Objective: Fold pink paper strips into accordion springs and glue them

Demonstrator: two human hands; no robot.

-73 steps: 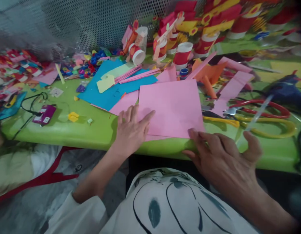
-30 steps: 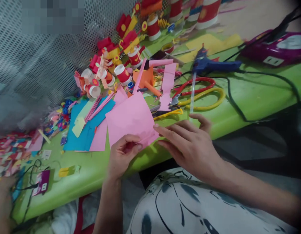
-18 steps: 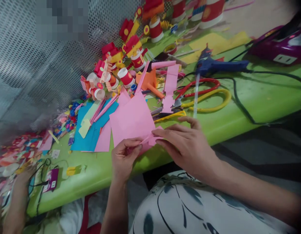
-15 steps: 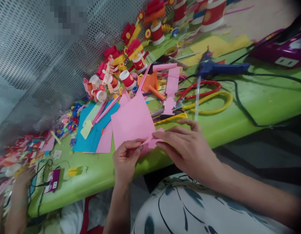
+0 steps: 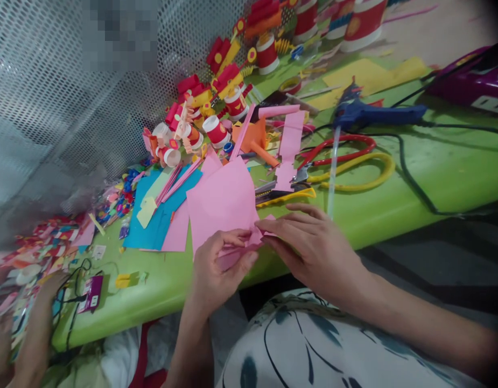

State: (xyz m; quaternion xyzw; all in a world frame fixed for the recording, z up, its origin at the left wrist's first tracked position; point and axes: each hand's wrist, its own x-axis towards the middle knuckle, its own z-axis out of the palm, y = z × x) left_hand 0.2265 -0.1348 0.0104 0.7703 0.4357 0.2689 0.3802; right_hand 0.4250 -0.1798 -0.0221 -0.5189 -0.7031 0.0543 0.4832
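Note:
Close to the table's front edge, both hands work on a small folded piece of pink paper (image 5: 255,235). My left hand (image 5: 222,267) has its thumb and fingers round the left end of the piece. From the other side, my right hand (image 5: 313,248) pinches the right end between thumb and fingers. A larger pink sheet (image 5: 224,196) lies just behind and partly beneath the fingers. Right of that sheet are a yellow-edged cutter (image 5: 287,198), a notched pink paper strip (image 5: 289,145) and scissors (image 5: 353,161) with one red and one yellow handle loop.
A blue glue gun (image 5: 378,114) with its cord rests at the right, near a purple power strip (image 5: 470,86). Red-and-white paper cups (image 5: 216,131) and paper figures line the back. Blue sheets (image 5: 152,226) lie left. Another person's arm (image 5: 39,318) is at far left.
My left hand has moved slightly right along the pink paper, its fingers now nearer my right hand. The right hand keeps its pinch. The whole view has shifted a little.

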